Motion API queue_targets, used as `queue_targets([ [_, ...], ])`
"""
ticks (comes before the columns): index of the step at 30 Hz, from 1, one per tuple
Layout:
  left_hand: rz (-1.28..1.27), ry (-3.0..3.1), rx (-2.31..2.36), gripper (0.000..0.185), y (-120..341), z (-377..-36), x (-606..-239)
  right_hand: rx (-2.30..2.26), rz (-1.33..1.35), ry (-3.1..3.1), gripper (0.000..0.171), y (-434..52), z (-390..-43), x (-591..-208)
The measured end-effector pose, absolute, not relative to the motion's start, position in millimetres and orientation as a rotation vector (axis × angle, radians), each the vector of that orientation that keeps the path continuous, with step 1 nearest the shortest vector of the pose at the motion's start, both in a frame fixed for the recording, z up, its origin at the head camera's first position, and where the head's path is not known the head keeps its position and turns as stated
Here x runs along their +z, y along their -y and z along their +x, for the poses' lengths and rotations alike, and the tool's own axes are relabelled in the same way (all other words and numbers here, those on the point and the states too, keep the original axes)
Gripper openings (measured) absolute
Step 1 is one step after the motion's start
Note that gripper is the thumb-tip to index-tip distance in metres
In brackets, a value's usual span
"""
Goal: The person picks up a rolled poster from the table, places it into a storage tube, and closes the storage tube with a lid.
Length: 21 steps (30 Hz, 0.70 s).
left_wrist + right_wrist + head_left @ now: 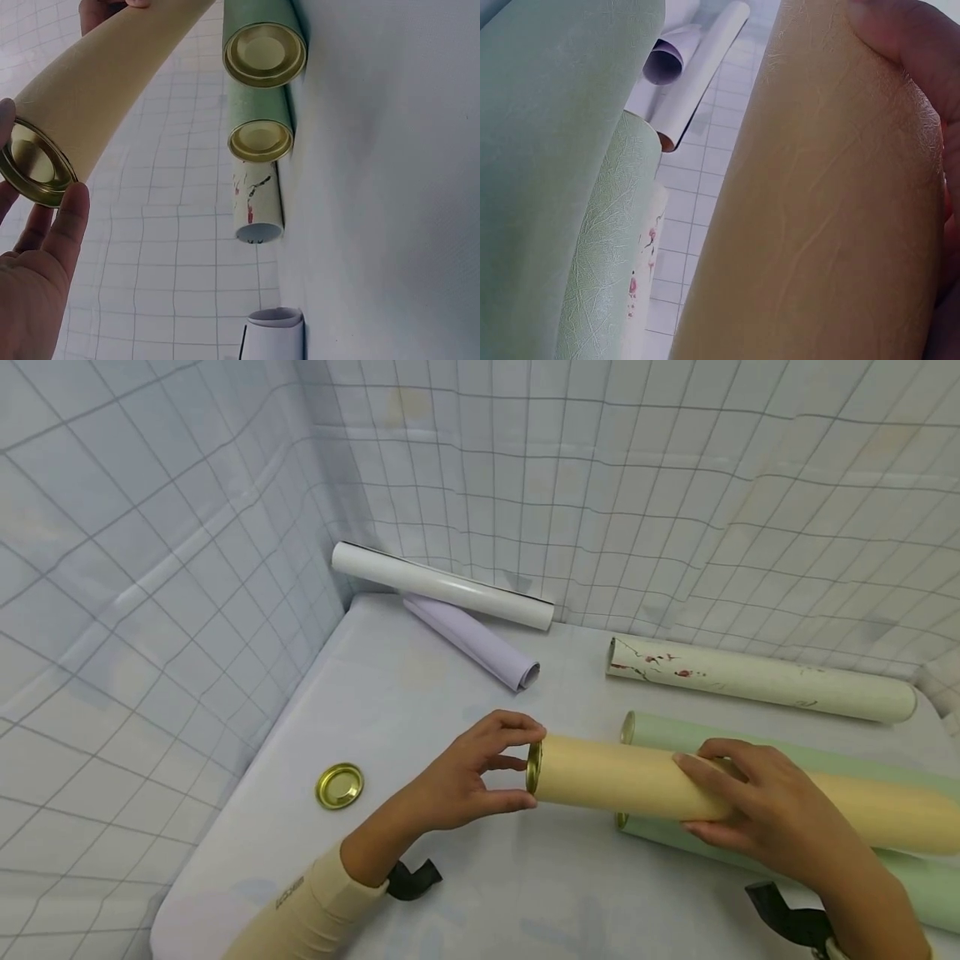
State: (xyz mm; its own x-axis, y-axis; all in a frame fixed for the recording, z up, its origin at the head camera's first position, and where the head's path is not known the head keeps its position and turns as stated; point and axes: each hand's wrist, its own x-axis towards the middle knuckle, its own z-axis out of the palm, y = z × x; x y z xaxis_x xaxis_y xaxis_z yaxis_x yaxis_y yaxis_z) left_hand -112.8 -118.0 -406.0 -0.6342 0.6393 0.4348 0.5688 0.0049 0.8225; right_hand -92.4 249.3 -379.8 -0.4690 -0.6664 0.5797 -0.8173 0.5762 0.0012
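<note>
A long cream-yellow cardboard tube (607,777) is held up over the table, lying across the view. My right hand (772,810) grips it around the middle, thumb and fingers on opposite sides. At the tube's left end is a gold metal cap (39,161), seated in the opening. My left hand (480,768) pinches the rim of that capped end between thumb and fingertips. Under and behind the yellow tube lie two pale green tubes (264,52), each with a gold cap facing left. A loose gold cap (340,786) rests on the table left of my left hand.
A white floral tube (757,681) lies at the back right. At the back left, a glossy white roll (442,585) leans over a lilac paper roll (480,643). Grid-patterned cloth walls (187,577) bound the white table (300,860) at the left and back.
</note>
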Motion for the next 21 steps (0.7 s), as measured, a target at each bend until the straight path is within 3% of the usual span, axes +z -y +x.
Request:
queue_targets([
  [10,1.207,-2.447,1.463,0.069,125,-117,-406,0.279,1.191,2.327,0.061,-264,-102,-382],
  [21,0.894,-2.561,1.213,0.058,174,-121,-419,0.187,1.195,2.342,0.071,-309,-144,-374],
])
